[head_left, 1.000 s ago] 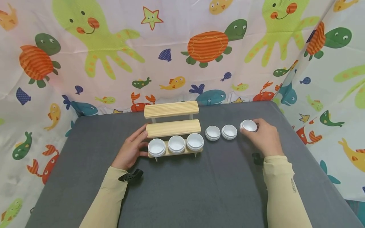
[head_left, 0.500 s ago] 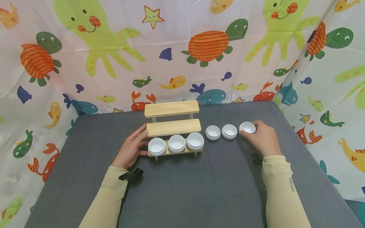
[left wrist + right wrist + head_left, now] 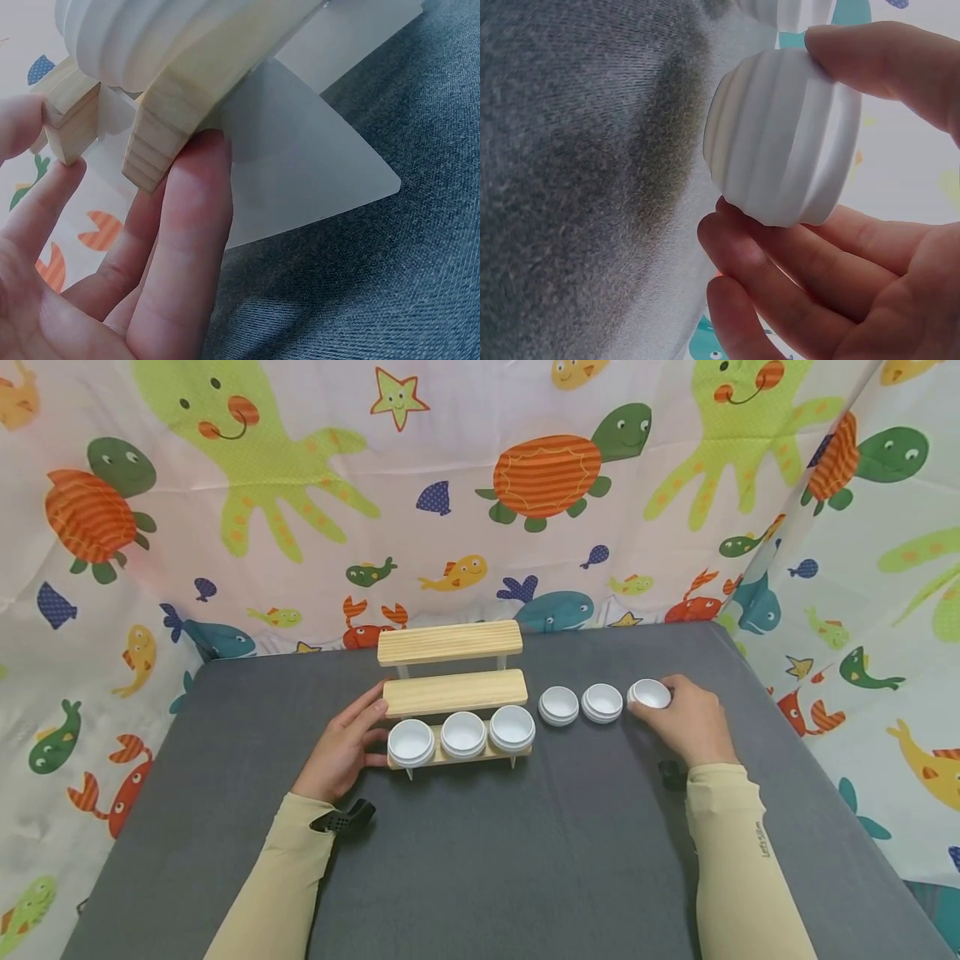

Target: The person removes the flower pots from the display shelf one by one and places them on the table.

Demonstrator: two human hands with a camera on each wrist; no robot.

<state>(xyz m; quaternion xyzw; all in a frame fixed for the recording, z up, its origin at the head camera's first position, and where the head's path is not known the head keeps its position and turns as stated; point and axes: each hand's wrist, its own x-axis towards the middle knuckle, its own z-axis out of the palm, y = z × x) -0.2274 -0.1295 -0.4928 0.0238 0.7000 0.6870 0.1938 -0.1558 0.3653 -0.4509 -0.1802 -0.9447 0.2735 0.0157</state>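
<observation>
My left hand [image 3: 342, 747] pinches the left end of the middle tier [image 3: 456, 693] of a three-step wooden display stand. In the left wrist view, the thumb lies on that plank's end [image 3: 73, 124] with a finger below, and another fingertip touches the underside of the lower plank [image 3: 161, 131]. Three white ribbed cups [image 3: 463, 736] stand upright along the stand's lowest tier. My right hand [image 3: 693, 718] holds another white ribbed cup [image 3: 780, 139] between thumb and fingers, mouth up, right of two like cups on the table. Whether its base touches the cloth, I cannot tell.
Two white cups, one nearer the stand [image 3: 558, 706] and one to its right [image 3: 602, 703], sit on the grey cloth-covered table [image 3: 510, 860]. The top tier [image 3: 450, 643] of the stand is behind. A sea-animal curtain [image 3: 450, 460] closes off the back and sides.
The cup in my right hand has come down slightly and moved a little left, closer to the two cups on the table. My left hand keeps its hold on the stand.
</observation>
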